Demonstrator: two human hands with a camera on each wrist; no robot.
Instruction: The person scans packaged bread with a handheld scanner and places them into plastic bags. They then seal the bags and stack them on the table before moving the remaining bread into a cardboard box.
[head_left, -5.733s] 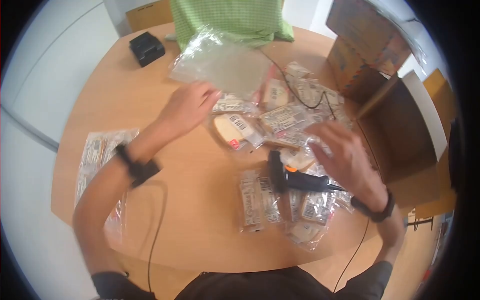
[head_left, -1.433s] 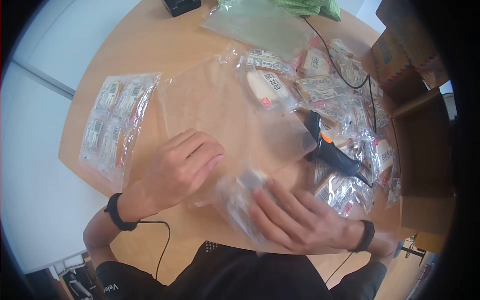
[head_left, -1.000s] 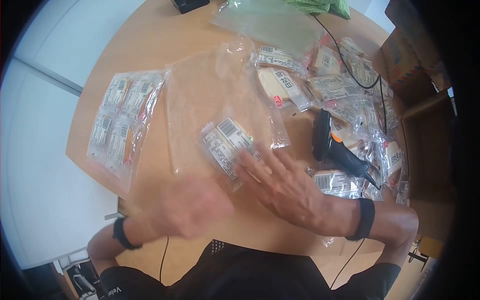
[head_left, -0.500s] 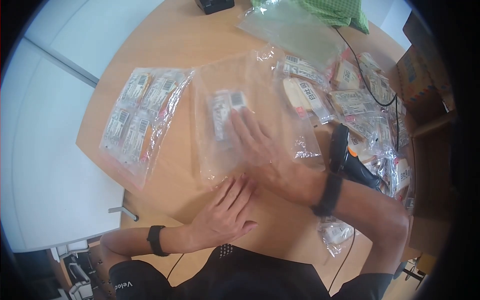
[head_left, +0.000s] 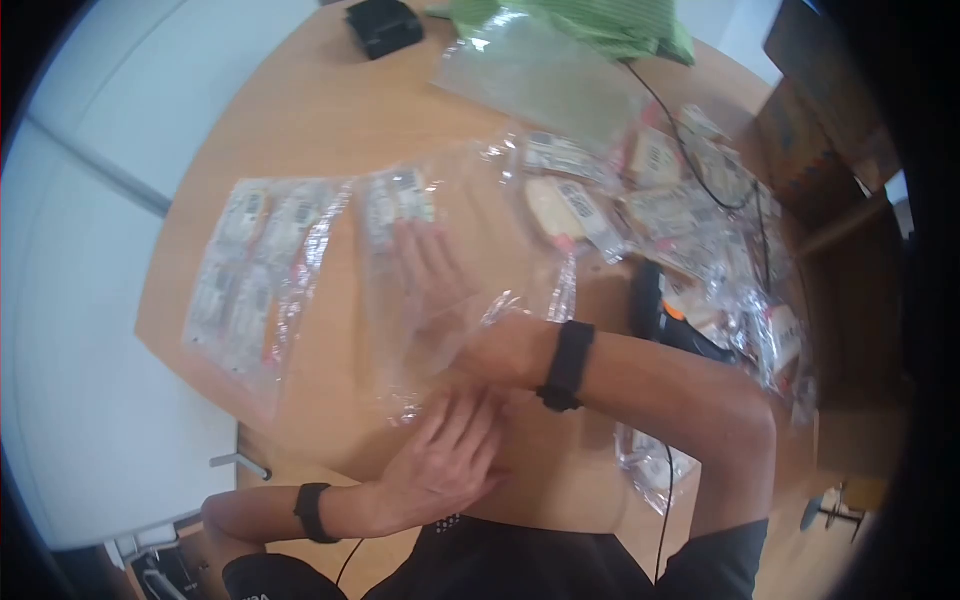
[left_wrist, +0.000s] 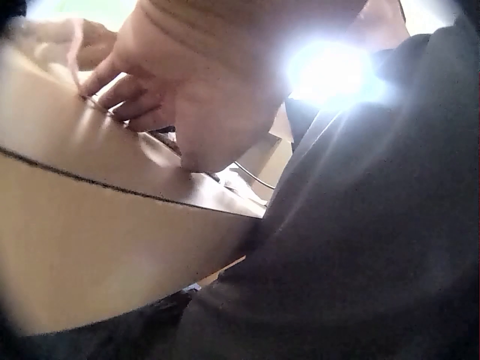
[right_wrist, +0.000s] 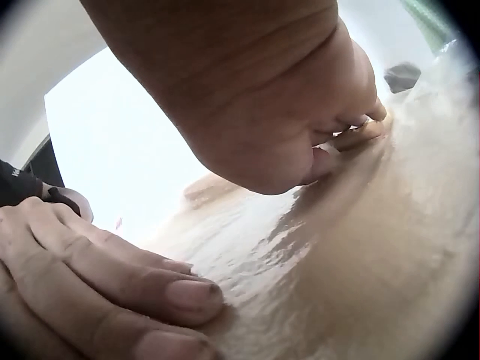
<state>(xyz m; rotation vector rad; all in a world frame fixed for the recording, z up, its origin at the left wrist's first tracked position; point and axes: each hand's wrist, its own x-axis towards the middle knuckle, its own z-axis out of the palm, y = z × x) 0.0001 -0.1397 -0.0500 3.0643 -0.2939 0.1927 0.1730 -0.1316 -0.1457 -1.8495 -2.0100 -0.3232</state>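
Observation:
In the head view my right hand (head_left: 440, 290) reaches inside a large clear plastic bag (head_left: 500, 240) lying flat on the table. Its extended fingers rest on a labelled bread packet (head_left: 395, 200) at the bag's far left corner. Close beside my right wrist, my left hand (head_left: 440, 465) lies with fingers extended over the bag's near edge. In the left wrist view its fingertips (left_wrist: 139, 116) press down at the table. To the left lies another clear bag (head_left: 310, 270) with several bread packets in a grid.
A black barcode scanner (head_left: 650, 300) with an orange trigger lies on the right. Loose bread packets (head_left: 690, 215) are heaped beyond it, a cable across them. A cardboard box (head_left: 860, 290) stands at the right edge. At the back are a clear bag (head_left: 540, 85), green cloth (head_left: 590, 30) and black device (head_left: 385, 28).
My right hand has brought a bread packet over the near edge and slid it inside the bag to its far left corner. My left hand has moved right to the bag's near edge.

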